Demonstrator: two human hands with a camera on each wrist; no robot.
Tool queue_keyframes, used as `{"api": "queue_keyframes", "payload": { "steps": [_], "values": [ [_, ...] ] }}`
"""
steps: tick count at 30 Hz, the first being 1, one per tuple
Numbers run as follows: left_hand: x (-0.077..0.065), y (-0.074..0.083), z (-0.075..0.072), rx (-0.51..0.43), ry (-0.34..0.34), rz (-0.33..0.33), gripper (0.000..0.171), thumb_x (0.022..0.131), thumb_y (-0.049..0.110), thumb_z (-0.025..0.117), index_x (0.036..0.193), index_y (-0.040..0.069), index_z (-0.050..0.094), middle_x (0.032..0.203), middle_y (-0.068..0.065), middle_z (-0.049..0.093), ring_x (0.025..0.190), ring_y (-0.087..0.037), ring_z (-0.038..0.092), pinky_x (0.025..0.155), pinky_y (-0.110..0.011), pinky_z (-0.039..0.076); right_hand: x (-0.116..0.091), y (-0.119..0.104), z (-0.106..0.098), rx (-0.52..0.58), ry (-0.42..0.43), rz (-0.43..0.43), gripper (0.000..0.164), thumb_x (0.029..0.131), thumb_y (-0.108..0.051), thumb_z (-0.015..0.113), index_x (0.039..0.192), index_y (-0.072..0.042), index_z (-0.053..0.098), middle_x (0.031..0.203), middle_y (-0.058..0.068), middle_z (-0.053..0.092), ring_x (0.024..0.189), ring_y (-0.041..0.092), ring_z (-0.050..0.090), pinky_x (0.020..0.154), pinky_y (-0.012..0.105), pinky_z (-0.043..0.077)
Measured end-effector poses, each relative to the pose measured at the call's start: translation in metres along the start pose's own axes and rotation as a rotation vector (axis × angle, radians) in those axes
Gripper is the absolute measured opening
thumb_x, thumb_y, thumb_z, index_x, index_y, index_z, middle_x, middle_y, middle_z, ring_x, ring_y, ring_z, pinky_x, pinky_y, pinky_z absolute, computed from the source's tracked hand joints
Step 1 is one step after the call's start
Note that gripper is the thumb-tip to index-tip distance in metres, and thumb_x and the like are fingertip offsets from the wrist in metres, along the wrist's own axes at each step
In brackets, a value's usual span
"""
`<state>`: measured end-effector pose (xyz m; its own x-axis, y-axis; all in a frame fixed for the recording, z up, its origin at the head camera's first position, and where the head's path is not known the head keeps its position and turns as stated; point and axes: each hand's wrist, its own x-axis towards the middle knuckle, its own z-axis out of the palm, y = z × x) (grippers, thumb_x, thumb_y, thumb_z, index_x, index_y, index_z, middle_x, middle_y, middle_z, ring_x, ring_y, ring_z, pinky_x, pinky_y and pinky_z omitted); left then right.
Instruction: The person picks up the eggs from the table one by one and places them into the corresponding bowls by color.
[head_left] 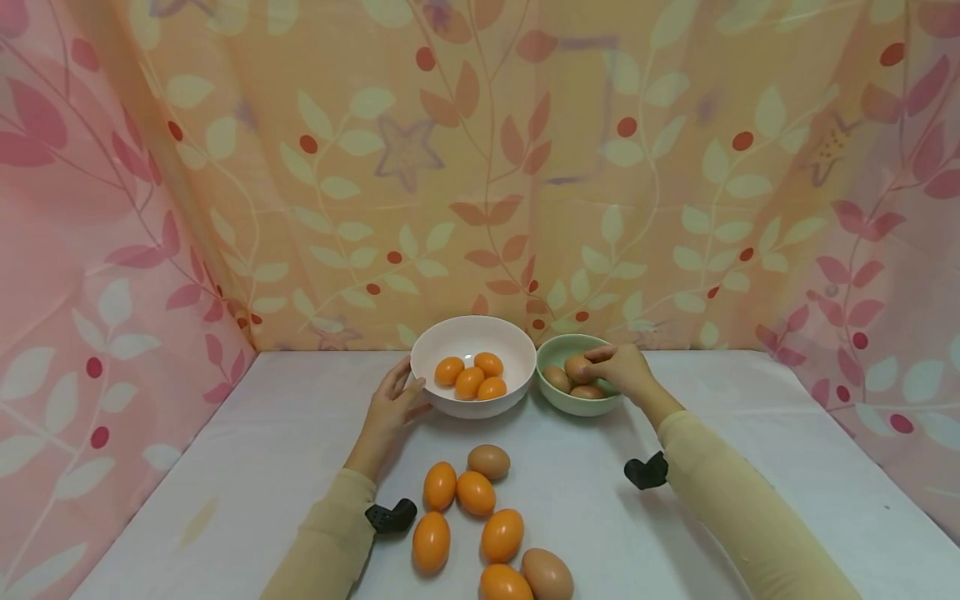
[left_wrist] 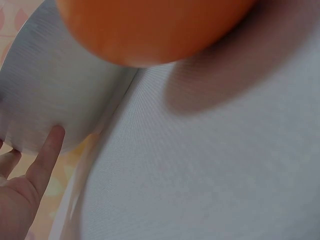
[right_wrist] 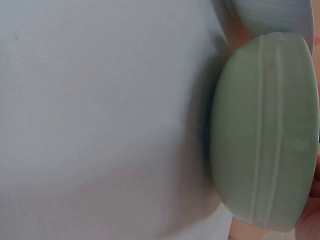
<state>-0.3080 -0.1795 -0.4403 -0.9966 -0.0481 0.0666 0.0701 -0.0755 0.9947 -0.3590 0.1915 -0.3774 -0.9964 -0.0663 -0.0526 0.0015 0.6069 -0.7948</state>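
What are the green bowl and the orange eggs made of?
Green bowl: maybe glazed ceramic, maybe hard plastic; its smooth side has a soft shine. Orange eggs: glossy, perhaps plastic or painted; they show bright highlights on even colour.

Eggs (head_left: 469,383) in left bowl (head_left: 472,409), other eggs (head_left: 557,379) in right bowl (head_left: 576,407), loose eggs (head_left: 476,493) before them on table (head_left: 262,467), cloth (head_left: 487,167) behind

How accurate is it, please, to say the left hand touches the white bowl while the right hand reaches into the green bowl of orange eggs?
One detail is off: the head view shows brown eggs in the green bowl, not orange ones.
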Motion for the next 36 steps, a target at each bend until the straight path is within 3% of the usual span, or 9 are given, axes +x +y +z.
{"api": "queue_keyframes", "payload": {
  "steps": [19,24,27,31,36],
  "values": [
    [0.001,-0.001,-0.001,0.009,0.000,-0.003,0.059,0.103,0.019,0.055,0.156,0.013,0.031,0.165,-0.008,0.027,0.135,-0.037,0.049,0.097,-0.044,0.058,0.003,0.002,0.001,-0.012,0.015,0.013,0.051,0.087,-0.026,0.076,0.129,0.001,0.064,0.135,0.023,0.061,0.135,0.040,0.046,0.116,0.051,0.039],
    [0.001,-0.001,0.000,0.009,0.005,-0.006,0.059,0.103,0.019,0.056,0.156,0.014,0.031,0.164,-0.008,0.027,0.136,-0.037,0.049,0.099,-0.047,0.055,0.001,0.001,0.002,0.014,0.012,0.023,0.052,0.090,-0.026,0.073,0.132,0.001,0.062,0.138,0.023,0.059,0.136,0.039,0.044,0.116,0.051,0.039],
    [0.001,-0.001,0.001,0.010,0.006,-0.010,0.059,0.103,0.018,0.056,0.156,0.014,0.031,0.164,-0.009,0.027,0.137,-0.037,0.048,0.100,-0.050,0.054,-0.005,-0.003,0.002,0.062,0.055,0.006,0.051,0.090,-0.024,0.072,0.133,0.002,0.061,0.138,0.023,0.059,0.138,0.038,0.044,0.118,0.049,0.037],
    [0.000,0.000,0.001,0.008,-0.003,-0.011,0.058,0.103,0.018,0.055,0.156,0.014,0.031,0.165,-0.009,0.026,0.137,-0.037,0.048,0.101,-0.049,0.054,-0.018,-0.013,0.006,0.143,0.107,-0.064,0.052,0.090,-0.024,0.073,0.133,0.002,0.060,0.137,0.021,0.060,0.137,0.033,0.047,0.117,0.044,0.039],
    [0.000,0.001,0.000,-0.002,-0.006,-0.010,0.059,0.103,0.019,0.055,0.156,0.015,0.031,0.165,-0.007,0.026,0.137,-0.036,0.048,0.102,-0.049,0.053,-0.040,-0.025,0.014,0.227,0.073,-0.126,0.052,0.086,-0.027,0.077,0.129,0.000,0.064,0.132,0.016,0.065,0.114,0.013,0.063,0.095,0.021,0.054]
  ]
}}
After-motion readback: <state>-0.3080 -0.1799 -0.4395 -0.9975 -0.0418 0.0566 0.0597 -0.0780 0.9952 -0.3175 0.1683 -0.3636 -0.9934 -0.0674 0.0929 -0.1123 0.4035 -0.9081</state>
